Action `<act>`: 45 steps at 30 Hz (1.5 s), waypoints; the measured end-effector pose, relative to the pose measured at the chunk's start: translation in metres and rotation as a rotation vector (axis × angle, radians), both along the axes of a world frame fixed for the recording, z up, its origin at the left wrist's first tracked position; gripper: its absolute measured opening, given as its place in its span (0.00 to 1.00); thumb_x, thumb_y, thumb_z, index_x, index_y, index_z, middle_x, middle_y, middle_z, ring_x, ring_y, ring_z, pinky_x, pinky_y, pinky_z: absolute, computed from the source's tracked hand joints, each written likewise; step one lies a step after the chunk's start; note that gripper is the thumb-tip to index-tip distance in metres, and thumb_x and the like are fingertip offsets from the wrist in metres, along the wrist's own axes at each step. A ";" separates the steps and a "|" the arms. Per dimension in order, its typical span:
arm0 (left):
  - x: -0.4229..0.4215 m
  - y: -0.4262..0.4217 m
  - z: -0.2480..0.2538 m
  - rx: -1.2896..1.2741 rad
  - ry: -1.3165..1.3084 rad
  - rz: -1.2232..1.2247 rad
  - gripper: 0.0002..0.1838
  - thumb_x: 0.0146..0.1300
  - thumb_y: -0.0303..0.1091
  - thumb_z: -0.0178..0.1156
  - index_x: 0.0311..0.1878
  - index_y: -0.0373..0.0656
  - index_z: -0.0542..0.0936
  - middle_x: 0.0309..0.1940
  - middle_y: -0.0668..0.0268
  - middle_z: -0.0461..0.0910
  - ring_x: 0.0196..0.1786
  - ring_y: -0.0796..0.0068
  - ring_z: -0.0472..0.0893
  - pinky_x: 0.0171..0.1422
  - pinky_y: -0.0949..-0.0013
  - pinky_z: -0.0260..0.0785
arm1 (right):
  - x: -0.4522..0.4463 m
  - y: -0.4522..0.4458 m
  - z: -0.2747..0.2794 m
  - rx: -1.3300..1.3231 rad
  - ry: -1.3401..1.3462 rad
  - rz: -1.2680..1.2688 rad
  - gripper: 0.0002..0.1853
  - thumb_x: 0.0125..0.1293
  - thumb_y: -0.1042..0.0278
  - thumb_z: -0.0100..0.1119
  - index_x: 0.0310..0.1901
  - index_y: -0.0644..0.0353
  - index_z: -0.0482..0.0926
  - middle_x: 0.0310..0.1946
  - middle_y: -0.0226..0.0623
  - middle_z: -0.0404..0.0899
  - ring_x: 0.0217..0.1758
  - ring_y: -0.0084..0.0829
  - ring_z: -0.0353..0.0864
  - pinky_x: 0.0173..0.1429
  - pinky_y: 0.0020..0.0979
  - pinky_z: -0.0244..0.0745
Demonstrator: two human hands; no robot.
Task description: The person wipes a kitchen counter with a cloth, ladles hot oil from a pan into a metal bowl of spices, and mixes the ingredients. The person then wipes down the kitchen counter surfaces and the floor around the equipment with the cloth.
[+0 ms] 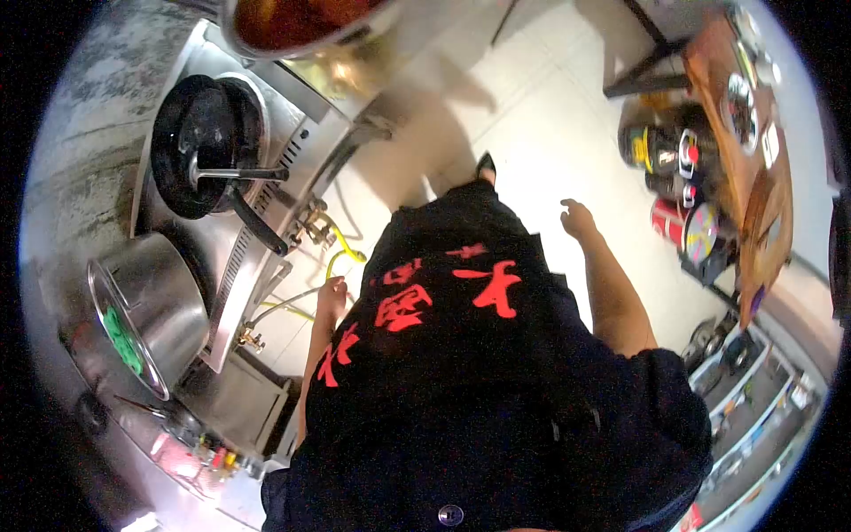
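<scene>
My left hand hangs beside the black apron with red lettering, near the stove's front edge and its gas hoses. It seems loosely open, with nothing visible in it. Out to the right, above the pale tiled floor, my right hand is held away from my body. Its fingers are slightly bent and apart, and it touches nothing. On the steel stove rests a black frying pan, with a metal utensil lying in it, its lower end inside the pan.
A large steel pot with something green inside stands at left. At the top is another pot holding reddish contents. Yellow hose runs below the stove. Along the right are a wooden table, containers and a shelf rack.
</scene>
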State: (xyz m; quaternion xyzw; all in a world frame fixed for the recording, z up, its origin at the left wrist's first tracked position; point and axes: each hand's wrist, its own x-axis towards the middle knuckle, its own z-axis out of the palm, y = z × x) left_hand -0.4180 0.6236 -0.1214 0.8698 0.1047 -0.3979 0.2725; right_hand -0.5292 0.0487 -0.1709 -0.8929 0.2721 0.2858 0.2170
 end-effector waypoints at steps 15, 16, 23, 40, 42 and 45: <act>-0.041 -0.018 -0.061 -0.028 -0.084 0.297 0.18 0.56 0.39 0.48 0.43 0.36 0.76 0.41 0.47 0.77 0.48 0.52 0.75 0.55 0.61 0.66 | 0.110 -0.042 -0.005 -0.021 -0.321 0.323 0.16 0.54 0.69 0.48 0.46 0.59 0.74 0.35 0.50 0.78 0.39 0.45 0.78 0.45 0.38 0.73; -0.052 -0.012 -0.059 0.000 -0.100 0.234 0.18 0.56 0.40 0.48 0.43 0.36 0.76 0.42 0.47 0.76 0.48 0.51 0.75 0.55 0.61 0.65 | 0.112 -0.041 -0.008 -0.005 -0.316 0.331 0.16 0.54 0.70 0.48 0.46 0.59 0.74 0.35 0.50 0.78 0.39 0.45 0.78 0.44 0.38 0.73; -0.081 0.011 -0.077 0.067 -0.039 0.274 0.18 0.56 0.39 0.49 0.41 0.35 0.77 0.39 0.46 0.77 0.46 0.51 0.76 0.53 0.60 0.67 | 0.121 -0.016 0.006 0.057 -0.285 0.387 0.16 0.54 0.71 0.48 0.46 0.59 0.75 0.35 0.48 0.79 0.36 0.43 0.79 0.42 0.36 0.74; -0.061 0.029 -0.070 -0.005 -0.130 0.334 0.17 0.54 0.38 0.51 0.42 0.37 0.78 0.39 0.46 0.77 0.46 0.52 0.76 0.53 0.61 0.68 | 0.213 0.130 0.104 0.287 -0.633 0.515 0.14 0.61 0.68 0.48 0.47 0.62 0.74 0.36 0.44 0.79 0.37 0.34 0.78 0.43 0.31 0.72; -0.072 0.037 -0.068 -0.015 -0.132 0.382 0.17 0.54 0.38 0.51 0.42 0.36 0.77 0.39 0.47 0.78 0.45 0.52 0.77 0.52 0.61 0.68 | 0.243 0.178 0.128 0.617 -0.628 0.387 0.15 0.63 0.66 0.48 0.50 0.62 0.72 0.35 0.39 0.78 0.35 0.27 0.76 0.42 0.27 0.72; -0.095 0.059 -0.075 -0.044 -0.123 0.391 0.17 0.54 0.38 0.52 0.42 0.35 0.77 0.39 0.46 0.78 0.44 0.52 0.77 0.52 0.61 0.68 | 0.278 0.245 0.141 0.671 -0.708 0.336 0.16 0.64 0.66 0.48 0.53 0.62 0.70 0.36 0.35 0.78 0.36 0.23 0.75 0.41 0.24 0.71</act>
